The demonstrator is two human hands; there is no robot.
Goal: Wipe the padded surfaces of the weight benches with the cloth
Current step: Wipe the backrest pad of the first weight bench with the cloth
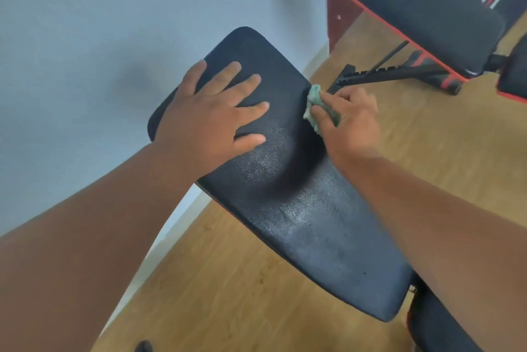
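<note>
A black padded backrest of a weight bench slopes up toward the wall in the middle of the head view. My left hand lies flat on its upper part, fingers spread and straight. My right hand grips a small green cloth and holds it against the pad's right edge, near the top. Only a bunched part of the cloth shows past my fingers. A shiny patch marks the pad below my left hand.
A second bench with black pads and red trim stands at the upper right, its black adjustment frame low over the wooden floor. A grey wall fills the left. Another black pad sits at the bottom right.
</note>
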